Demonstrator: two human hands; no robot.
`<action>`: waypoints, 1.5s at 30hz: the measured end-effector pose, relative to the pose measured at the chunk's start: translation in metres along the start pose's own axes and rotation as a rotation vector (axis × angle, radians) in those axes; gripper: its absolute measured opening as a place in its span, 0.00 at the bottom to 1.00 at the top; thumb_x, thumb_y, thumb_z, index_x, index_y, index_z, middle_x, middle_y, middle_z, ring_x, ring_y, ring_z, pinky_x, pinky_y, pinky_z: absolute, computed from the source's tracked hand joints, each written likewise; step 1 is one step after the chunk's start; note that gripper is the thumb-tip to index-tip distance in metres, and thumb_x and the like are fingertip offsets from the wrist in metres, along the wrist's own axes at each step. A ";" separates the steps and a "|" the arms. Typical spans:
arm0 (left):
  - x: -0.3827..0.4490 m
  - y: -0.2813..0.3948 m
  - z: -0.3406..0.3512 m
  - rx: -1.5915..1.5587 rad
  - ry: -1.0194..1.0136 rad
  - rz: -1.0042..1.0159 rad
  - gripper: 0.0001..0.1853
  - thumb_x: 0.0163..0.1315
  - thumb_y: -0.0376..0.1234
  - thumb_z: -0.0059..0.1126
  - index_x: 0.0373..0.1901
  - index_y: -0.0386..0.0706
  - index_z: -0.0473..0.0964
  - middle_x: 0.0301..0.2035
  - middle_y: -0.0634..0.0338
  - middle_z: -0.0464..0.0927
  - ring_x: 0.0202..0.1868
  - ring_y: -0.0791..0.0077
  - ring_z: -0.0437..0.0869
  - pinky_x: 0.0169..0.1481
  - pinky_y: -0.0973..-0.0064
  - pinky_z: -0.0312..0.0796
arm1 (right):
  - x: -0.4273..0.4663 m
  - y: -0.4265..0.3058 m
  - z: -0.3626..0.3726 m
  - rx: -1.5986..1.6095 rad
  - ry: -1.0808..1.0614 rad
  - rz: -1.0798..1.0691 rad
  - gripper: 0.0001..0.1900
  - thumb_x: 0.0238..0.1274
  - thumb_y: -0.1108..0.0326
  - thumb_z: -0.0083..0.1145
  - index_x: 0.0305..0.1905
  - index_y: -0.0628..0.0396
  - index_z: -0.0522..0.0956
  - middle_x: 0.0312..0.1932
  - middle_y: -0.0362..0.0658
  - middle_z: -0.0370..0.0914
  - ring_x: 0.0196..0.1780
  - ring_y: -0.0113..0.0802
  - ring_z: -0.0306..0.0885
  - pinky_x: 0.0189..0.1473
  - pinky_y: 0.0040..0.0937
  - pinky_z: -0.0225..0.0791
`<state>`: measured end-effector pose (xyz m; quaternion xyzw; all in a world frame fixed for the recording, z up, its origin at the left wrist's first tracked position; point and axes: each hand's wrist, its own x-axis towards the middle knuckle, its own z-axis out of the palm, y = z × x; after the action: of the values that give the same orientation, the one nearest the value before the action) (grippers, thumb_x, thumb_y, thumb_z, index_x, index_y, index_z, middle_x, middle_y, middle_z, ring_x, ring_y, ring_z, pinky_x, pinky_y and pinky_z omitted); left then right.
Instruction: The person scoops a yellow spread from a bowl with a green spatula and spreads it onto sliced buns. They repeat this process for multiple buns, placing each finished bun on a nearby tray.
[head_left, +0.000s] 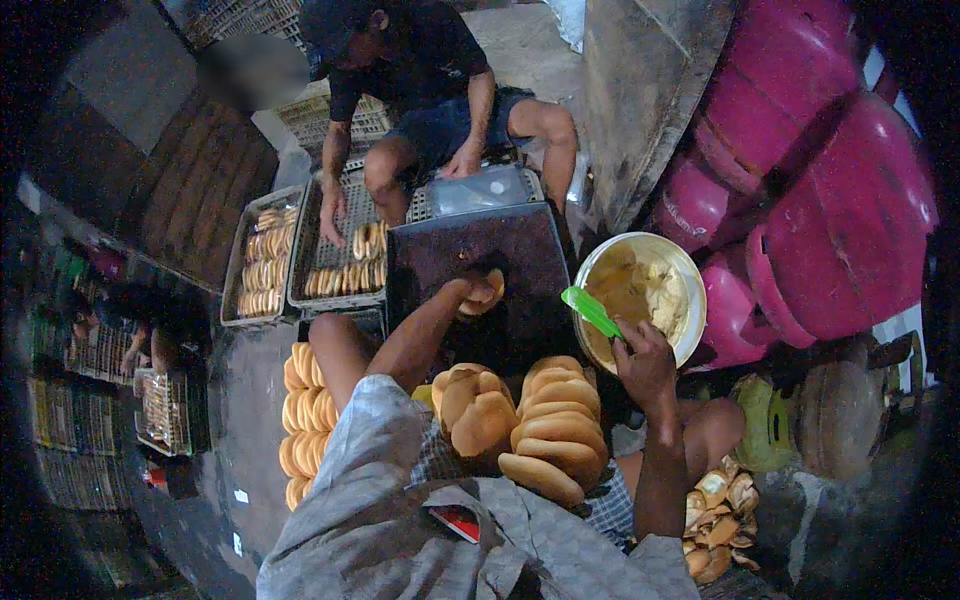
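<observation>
My left hand (469, 289) is closed around a small bread roll (491, 294) over a dark, flat-topped stand (517, 240). The fingers partly hide the roll. In my right hand (646, 364) is a green spatula (592, 310), gripped by its lower end, its broad end pointing up and left. The spatula crosses the near left rim of a white bucket (702, 304), which holds a pale yellow cream (664, 296). Two stacks of golden bread rolls lie at my lap, one on the left (474, 412) and a longer one on the right (559, 431).
Opposite sits a person (420, 82), one hand over a plastic crate (337, 300) of rolls. Another crate (229, 300) of rolls stands farther left. Pink gas cylinders (847, 225) crowd the right. More rolls (304, 412) are stacked by my left leg; bread pieces (720, 517) lie at lower right.
</observation>
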<state>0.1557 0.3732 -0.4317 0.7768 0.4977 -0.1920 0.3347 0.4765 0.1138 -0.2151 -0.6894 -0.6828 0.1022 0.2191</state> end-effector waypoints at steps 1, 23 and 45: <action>-0.002 0.003 -0.007 0.070 0.113 0.022 0.28 0.66 0.50 0.57 0.62 0.44 0.74 0.54 0.46 0.80 0.52 0.49 0.83 0.59 0.49 0.74 | 0.001 0.001 0.000 0.014 0.012 0.002 0.19 0.63 0.66 0.63 0.58 0.54 0.83 0.42 0.56 0.80 0.47 0.56 0.80 0.51 0.48 0.74; -0.363 0.124 0.046 -0.968 0.099 0.607 0.16 0.62 0.31 0.72 0.48 0.40 0.75 0.43 0.59 0.79 0.47 0.71 0.81 0.52 0.70 0.76 | -0.004 0.030 0.036 0.070 0.067 0.207 0.15 0.65 0.69 0.56 0.53 0.65 0.77 0.37 0.63 0.81 0.43 0.63 0.82 0.49 0.53 0.73; -0.299 0.099 0.075 0.276 0.477 0.403 0.56 0.45 0.43 0.72 0.78 0.43 0.54 0.73 0.37 0.55 0.76 0.36 0.54 0.76 0.35 0.47 | 0.091 0.229 0.180 0.602 0.024 1.000 0.11 0.66 0.78 0.50 0.49 0.69 0.77 0.35 0.52 0.81 0.31 0.42 0.83 0.26 0.37 0.78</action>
<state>0.1183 0.0993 -0.2632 0.9205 0.3679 -0.0005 0.1318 0.6070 0.2391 -0.4608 -0.8365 -0.2127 0.3750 0.3382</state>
